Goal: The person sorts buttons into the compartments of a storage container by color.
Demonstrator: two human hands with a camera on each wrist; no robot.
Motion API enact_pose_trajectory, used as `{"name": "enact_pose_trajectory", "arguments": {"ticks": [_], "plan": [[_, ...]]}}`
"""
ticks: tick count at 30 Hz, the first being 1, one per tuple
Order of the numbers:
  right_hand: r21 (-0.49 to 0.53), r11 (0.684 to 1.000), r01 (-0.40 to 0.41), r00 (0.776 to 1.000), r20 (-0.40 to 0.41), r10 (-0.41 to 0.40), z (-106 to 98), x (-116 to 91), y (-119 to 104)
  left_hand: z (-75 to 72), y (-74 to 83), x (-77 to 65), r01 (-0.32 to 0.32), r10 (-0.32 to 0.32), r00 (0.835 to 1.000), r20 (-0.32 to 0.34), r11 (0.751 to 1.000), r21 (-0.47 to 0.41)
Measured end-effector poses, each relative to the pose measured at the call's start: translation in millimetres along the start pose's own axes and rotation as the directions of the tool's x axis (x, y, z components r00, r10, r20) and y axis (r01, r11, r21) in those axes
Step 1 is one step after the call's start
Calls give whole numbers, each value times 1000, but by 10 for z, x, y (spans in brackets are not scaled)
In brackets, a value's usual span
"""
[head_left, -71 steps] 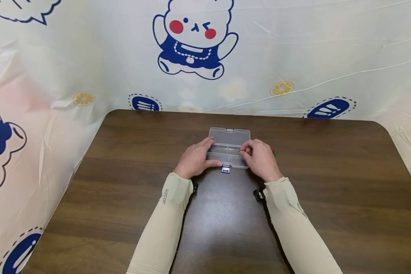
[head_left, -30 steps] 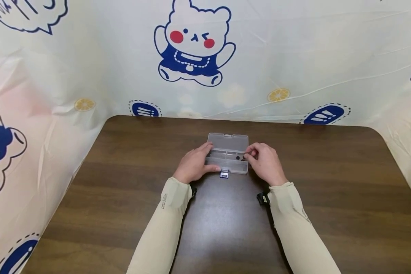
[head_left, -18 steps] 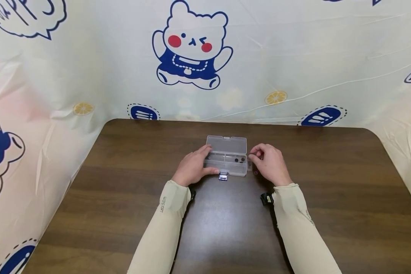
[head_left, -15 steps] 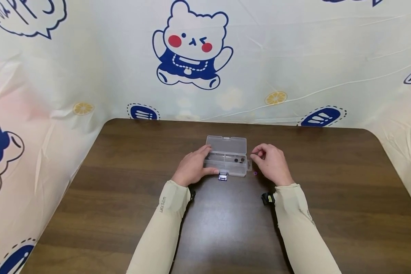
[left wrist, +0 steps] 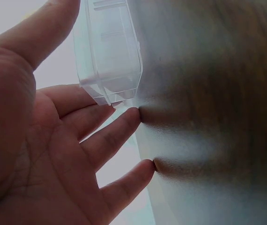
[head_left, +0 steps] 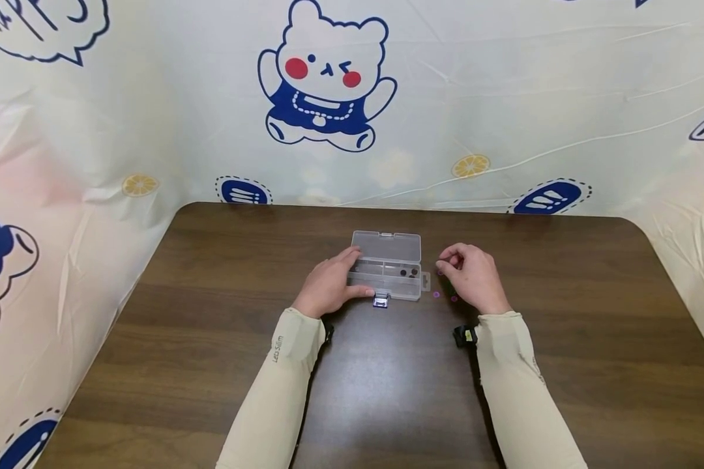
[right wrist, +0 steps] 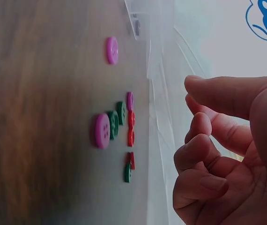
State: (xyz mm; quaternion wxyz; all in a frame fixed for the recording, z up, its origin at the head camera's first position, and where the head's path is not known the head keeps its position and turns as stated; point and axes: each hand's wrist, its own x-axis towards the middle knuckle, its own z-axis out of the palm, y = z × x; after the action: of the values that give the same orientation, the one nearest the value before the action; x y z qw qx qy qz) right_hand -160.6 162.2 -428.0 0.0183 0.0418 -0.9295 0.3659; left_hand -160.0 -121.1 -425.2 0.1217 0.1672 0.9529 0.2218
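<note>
In the head view, a clear plastic compartment box (head_left: 386,247) lies at mid-table with its lid raised. A pair of dark buttons (head_left: 408,272) sits in a right-hand compartment. My left hand (head_left: 327,283) holds the box's left side, thumb at the front edge and fingers toward the back. In the left wrist view, two fingertips touch the table. To the right of the box, my right hand (head_left: 475,277) is over loose buttons, with thumb and index slightly apart and nothing visible between them. The right wrist view has pink buttons (right wrist: 102,131), green buttons (right wrist: 113,124) and red buttons (right wrist: 131,138) below the hand.
A shiny latch (head_left: 381,300) hangs at the box's front edge. At its right end is a clear hanging tab (head_left: 425,281). The brown wooden table (head_left: 387,391) ends at a printed cloth backdrop (head_left: 504,98).
My right hand has left the box's compartment and moved right, over the table. The dark buttons in the box and several pink buttons have come into sight. My left hand stays on the box.
</note>
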Motion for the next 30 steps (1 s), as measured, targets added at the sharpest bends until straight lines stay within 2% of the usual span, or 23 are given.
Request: {"name": "enact_pose_trajectory", "arguments": {"ticks": [17,30], "plan": [[-9,999,-33,999,16,33,-34,20,87,7,-20,6,2,-2,1000,5,1000,11],[-34,998,-60,996,71,62,-62,18,152,10,-11,19,5,-5,1000,5,1000,16]]}}
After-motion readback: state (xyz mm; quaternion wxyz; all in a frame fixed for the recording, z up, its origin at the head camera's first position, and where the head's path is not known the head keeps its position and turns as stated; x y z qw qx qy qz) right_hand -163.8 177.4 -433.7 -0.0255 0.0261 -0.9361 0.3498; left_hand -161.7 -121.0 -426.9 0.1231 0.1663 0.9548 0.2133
